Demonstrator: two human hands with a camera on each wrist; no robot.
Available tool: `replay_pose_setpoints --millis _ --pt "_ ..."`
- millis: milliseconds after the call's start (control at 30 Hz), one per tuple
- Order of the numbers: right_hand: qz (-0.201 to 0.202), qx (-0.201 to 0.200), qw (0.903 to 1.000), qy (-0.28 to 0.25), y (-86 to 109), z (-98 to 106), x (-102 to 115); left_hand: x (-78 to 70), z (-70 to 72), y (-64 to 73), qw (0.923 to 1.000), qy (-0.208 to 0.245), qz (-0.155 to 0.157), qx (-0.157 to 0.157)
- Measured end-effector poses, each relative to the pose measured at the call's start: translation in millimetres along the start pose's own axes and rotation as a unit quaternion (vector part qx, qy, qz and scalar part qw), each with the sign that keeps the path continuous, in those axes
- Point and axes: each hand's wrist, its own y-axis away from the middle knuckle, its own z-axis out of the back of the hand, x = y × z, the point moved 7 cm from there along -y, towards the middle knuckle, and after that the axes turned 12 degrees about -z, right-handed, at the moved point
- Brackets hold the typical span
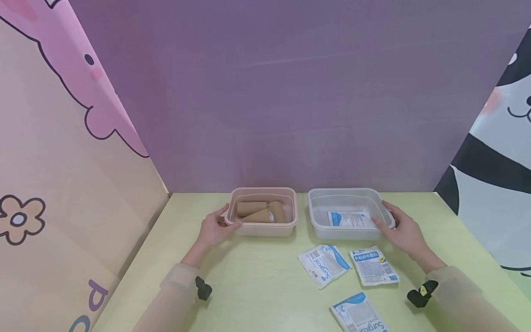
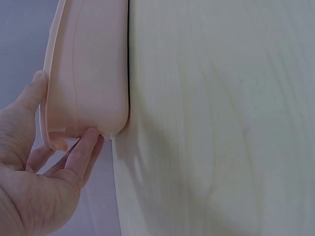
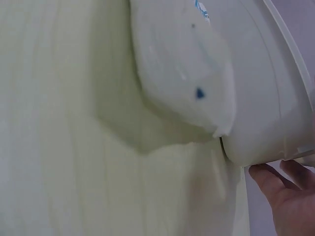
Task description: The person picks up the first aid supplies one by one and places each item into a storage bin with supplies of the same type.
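My left hand [image 1: 215, 228] grips the left end of a pink plastic box [image 1: 265, 229], which holds several tan rolls [image 1: 255, 216]. In the left wrist view the thumb [image 2: 37, 88] lies along the box's rim and the fingers bend beneath it. At the right end of a whitish plastic box [image 1: 344, 234], my right hand [image 1: 404, 230] holds the rim, thumb over the near side. Inside that box lies a white and blue packet [image 1: 350, 219]. The right wrist view shows fingertips against the whitish box [image 3: 266, 113], with the rest of the hand cut off.
Two white and blue packets, one marked Surgical [image 1: 325, 265] and one with a blue band [image 1: 374, 266], lie before the whitish box. Another packet [image 1: 359, 313] is nearer the front edge. A purple panel [image 1: 290, 101] stands behind the pale table [image 1: 249, 286].
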Motion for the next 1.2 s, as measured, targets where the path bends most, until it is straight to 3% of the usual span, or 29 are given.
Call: replay_pose_setpoints --millis 267,833,967,1067,1200 --pt "-0.011 0.039 0.9990 0.019 1.8 -0.5 -0.6 0.2 -0.2 -0.1 1.0000 0.002 0.004 0.001" --pt "0.014 0.043 0.9986 0.027 2.9 6.1 3.6 -8.0 4.2 -1.1 0.9996 -0.023 -0.008 0.016" --pt "0.012 0.049 0.9983 0.030 2.0 4.2 2.6 -22.6 8.1 -2.7 0.9936 -0.093 -0.063 -0.011" --pt "0.009 0.052 0.9982 0.027 1.9 4.4 1.0 -43.5 7.0 -4.5 0.9793 -0.154 -0.127 -0.032" --pt "0.004 0.056 0.9981 0.026 1.8 5.7 0.3 -72.3 -3.5 -5.8 0.9607 -0.192 -0.198 -0.026"
